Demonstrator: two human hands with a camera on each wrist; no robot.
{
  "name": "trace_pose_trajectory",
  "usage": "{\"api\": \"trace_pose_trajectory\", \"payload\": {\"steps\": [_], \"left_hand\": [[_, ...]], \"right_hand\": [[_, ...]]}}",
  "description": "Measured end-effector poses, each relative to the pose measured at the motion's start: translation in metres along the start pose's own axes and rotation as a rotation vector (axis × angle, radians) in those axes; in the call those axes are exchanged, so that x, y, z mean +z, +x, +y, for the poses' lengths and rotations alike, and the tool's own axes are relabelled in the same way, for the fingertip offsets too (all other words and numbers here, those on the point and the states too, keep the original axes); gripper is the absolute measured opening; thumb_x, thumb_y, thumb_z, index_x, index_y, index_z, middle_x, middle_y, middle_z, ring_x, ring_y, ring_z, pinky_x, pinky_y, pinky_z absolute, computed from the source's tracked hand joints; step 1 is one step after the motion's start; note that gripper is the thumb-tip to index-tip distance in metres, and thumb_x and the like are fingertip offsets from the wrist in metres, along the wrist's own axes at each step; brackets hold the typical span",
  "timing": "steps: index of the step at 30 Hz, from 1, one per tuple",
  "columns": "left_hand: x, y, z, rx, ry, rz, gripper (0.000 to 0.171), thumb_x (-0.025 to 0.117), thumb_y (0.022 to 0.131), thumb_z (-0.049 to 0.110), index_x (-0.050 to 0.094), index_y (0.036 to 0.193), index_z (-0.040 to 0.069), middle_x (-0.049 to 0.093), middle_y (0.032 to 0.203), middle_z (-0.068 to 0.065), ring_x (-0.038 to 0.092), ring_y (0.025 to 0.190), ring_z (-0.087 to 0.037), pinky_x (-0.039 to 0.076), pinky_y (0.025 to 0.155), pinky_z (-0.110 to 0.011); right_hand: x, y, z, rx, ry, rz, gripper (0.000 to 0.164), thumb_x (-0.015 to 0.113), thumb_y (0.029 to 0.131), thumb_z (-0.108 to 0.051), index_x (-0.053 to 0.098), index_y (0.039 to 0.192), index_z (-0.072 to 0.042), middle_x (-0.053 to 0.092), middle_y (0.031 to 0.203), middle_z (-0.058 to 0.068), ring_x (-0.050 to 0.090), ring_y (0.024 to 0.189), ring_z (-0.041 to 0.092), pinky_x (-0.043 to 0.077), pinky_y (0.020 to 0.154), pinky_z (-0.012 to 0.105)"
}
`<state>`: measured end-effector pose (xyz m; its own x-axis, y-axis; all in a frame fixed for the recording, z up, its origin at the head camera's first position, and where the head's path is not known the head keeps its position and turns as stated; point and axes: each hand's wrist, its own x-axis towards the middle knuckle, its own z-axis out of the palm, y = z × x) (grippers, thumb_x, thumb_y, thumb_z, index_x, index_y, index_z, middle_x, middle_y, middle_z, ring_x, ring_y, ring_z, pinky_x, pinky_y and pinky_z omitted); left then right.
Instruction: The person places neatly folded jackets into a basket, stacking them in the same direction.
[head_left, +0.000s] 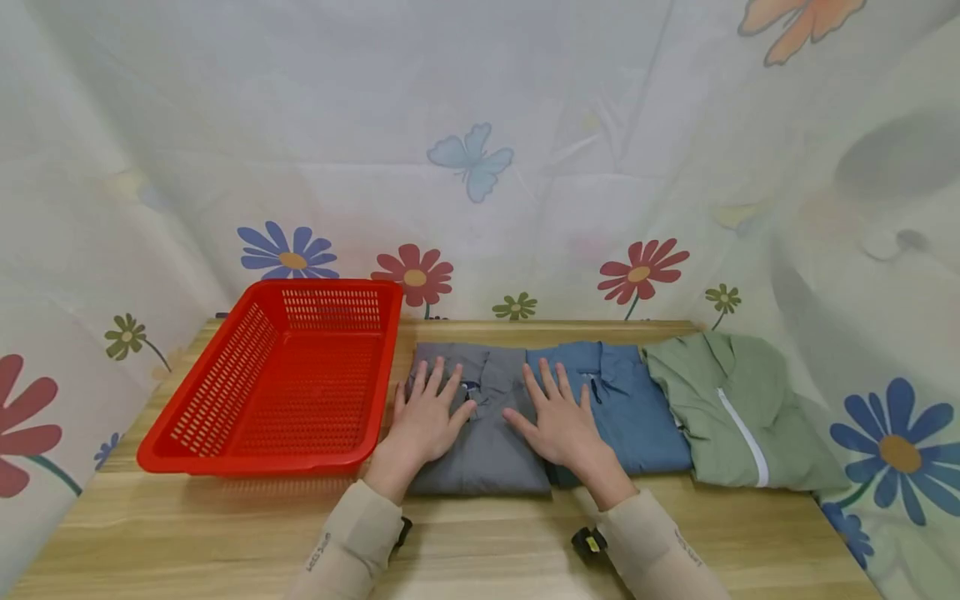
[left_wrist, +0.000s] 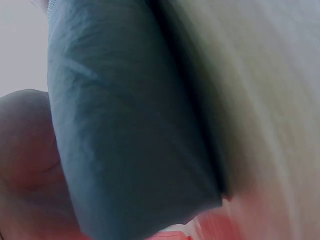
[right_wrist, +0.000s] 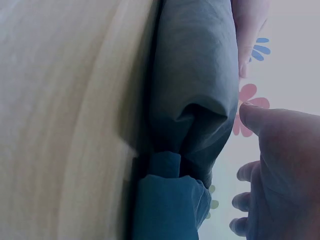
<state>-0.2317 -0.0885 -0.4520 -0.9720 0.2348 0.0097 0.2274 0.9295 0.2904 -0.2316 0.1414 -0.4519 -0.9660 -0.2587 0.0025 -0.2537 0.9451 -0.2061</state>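
Note:
A folded grey garment (head_left: pixel 480 471) lies on the table in front of me. My left hand (head_left: pixel 424 421) rests on its left part, fingers straight and spread. Over the seam between the grey garment and a folded blue garment (head_left: pixel 645 425) is my right hand (head_left: pixel 562 425), also with fingers extended. In the right wrist view, that hand (right_wrist: pixel 287 165) shows beside the thick grey fold, with the blue cloth (right_wrist: pixel 167 210) below. The left wrist view has the grey fold (left_wrist: pixel 115 125) covering much of the left hand.
A red plastic basket (head_left: pixel 262 463) with slotted walls stands at the left, close to my left hand. At the right, a green garment (head_left: pixel 806 450) with a white zipper overlaps the blue one's edge. Flowered cloth (head_left: pixel 555 217) hangs behind the wooden table (head_left: pixel 480 542).

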Motion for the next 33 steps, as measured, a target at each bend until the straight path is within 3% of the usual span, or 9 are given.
{"api": "trace_pose_trajectory", "payload": {"steps": [11, 24, 30, 33], "left_hand": [[0.009, 0.003, -0.007, 0.000, -0.036, -0.005, 0.073, 0.042, 0.106, 0.056, 0.020, 0.165, 0.018, 0.007, 0.170, -0.015, 0.000, 0.155, -0.041, 0.007, 0.117, -0.069], [-0.001, 0.000, -0.002, 0.003, -0.043, 0.000, 0.072, 0.043, 0.107, 0.054, 0.023, 0.165, 0.017, 0.009, 0.170, -0.016, 0.002, 0.155, -0.042, 0.009, 0.116, -0.070], [-0.001, -0.002, -0.002, -0.014, -0.083, -0.002, 0.073, 0.045, 0.106, 0.055, 0.025, 0.164, 0.017, 0.009, 0.169, -0.021, 0.005, 0.154, -0.045, 0.008, 0.115, -0.073], [0.002, -0.002, -0.002, -0.021, -0.123, 0.035, 0.071, 0.047, 0.105, 0.053, 0.031, 0.163, 0.015, 0.012, 0.167, -0.026, 0.008, 0.152, -0.048, 0.011, 0.113, -0.074]], "right_hand": [[0.001, -0.002, 0.000, 0.007, 0.018, 0.001, 0.086, 0.042, 0.101, -0.068, 0.016, 0.166, -0.018, 0.008, 0.170, 0.014, 0.003, 0.155, 0.039, 0.008, 0.115, 0.072], [-0.001, 0.003, 0.000, 0.009, 0.022, 0.022, 0.083, 0.041, 0.103, -0.066, 0.015, 0.166, -0.019, 0.009, 0.170, 0.014, 0.006, 0.155, 0.039, 0.012, 0.116, 0.071], [0.000, 0.003, 0.000, 0.022, 0.121, 0.058, 0.074, 0.045, 0.106, -0.056, 0.027, 0.163, -0.011, 0.023, 0.166, 0.022, 0.019, 0.152, 0.041, 0.023, 0.115, 0.067], [0.000, 0.002, 0.001, 0.025, 0.157, 0.086, 0.069, 0.046, 0.107, -0.052, 0.037, 0.159, -0.007, 0.036, 0.159, 0.024, 0.032, 0.147, 0.043, 0.031, 0.113, 0.063]]}}
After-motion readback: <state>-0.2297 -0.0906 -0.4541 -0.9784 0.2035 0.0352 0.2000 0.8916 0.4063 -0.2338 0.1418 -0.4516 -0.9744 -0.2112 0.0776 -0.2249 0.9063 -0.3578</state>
